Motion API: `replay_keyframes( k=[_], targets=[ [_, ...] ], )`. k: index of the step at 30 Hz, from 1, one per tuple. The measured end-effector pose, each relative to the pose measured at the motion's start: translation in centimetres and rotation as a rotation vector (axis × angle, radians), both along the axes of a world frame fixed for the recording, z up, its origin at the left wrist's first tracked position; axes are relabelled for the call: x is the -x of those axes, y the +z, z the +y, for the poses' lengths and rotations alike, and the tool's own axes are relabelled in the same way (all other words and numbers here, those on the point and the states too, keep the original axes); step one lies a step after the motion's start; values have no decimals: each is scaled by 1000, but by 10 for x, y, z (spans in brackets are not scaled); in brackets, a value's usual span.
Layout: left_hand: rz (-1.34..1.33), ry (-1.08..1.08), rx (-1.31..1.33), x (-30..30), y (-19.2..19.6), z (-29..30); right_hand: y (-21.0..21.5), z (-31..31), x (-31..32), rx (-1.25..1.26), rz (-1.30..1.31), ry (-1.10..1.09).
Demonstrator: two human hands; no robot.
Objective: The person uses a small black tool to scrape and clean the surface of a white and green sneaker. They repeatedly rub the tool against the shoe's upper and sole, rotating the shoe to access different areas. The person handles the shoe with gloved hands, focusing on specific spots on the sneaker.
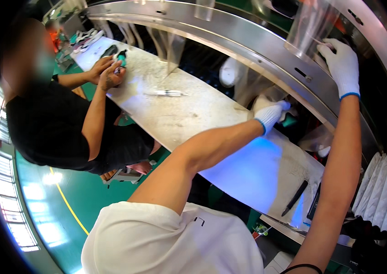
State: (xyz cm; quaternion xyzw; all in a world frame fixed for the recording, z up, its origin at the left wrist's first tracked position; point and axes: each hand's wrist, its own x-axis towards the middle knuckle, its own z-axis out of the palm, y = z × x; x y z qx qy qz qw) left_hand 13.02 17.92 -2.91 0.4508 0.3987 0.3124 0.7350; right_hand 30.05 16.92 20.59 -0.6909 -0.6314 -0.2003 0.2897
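My left hand (271, 114), in a white glove with a blue cuff, reaches across the pale worktable (189, 118) to the foot of a curved metal rail (248, 39). Its fingers are closed around a white rounded part (260, 102) that sits partly under the rail. My right hand (343, 64), gloved the same way, is raised higher on the rail. It pinches the lower edge of a clear plastic sleeve (312, 23) that stands up from the rail. What lies behind the sleeve is hidden.
A co-worker in a black shirt (47, 123) sits at the left, handling a small green object (121, 58). A syringe-like tool (166, 92), a black pen (295, 198) and a white cap (230, 71) are on or near the table. White pleated pieces (385, 187) stack at the right.
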Motion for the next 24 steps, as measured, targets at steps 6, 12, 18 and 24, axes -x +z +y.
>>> replay_keyframes(
  k=[6,12,18,24],
  targets=[
    [-243,-314,-357,174,25,-108,-4,-6,4,17,125,9],
    [-288,120,183,259,-11,-185,-4,0,-3,3,189,100],
    [159,-408,-1582,191,18,-230,-15,-17,-19,-89,542,183],
    [744,-989,-1692,118,-3,-202,-20,-114,37,-236,531,102]
  ],
)
